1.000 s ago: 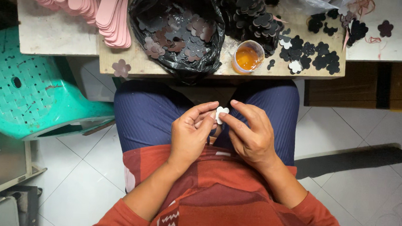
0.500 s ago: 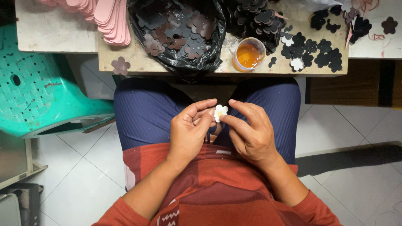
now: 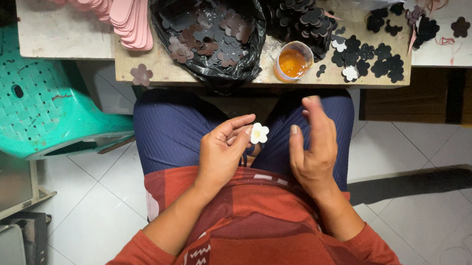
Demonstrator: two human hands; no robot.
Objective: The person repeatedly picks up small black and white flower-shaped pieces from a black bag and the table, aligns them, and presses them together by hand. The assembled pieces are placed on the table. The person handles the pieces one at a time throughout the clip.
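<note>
— While my left hand point(image 3: 220, 153) sits over my lap, what's pinched at its fingertips?

— One small white flower point(image 3: 259, 133), flat, soft-edged, five rounded petals with a yellow centre. I hold it between thumb and forefinger. My right hand point(image 3: 312, 146) is just beside it, fingers loose and spread, gripping nothing.

— And on the bench?

— A worn wooden tabletop point(image 3: 162, 72) carries one plastic cup of orange glue point(image 3: 293, 62), one crinkled black bag point(image 3: 210, 31) of dark flower cutouts, and a stack of pink strips point(image 3: 128, 9). Two white flowers lie among the loose black ones. White floor tiles point(image 3: 93, 194) below, one green perforated plastic stool point(image 3: 38, 107) at my left.
</note>
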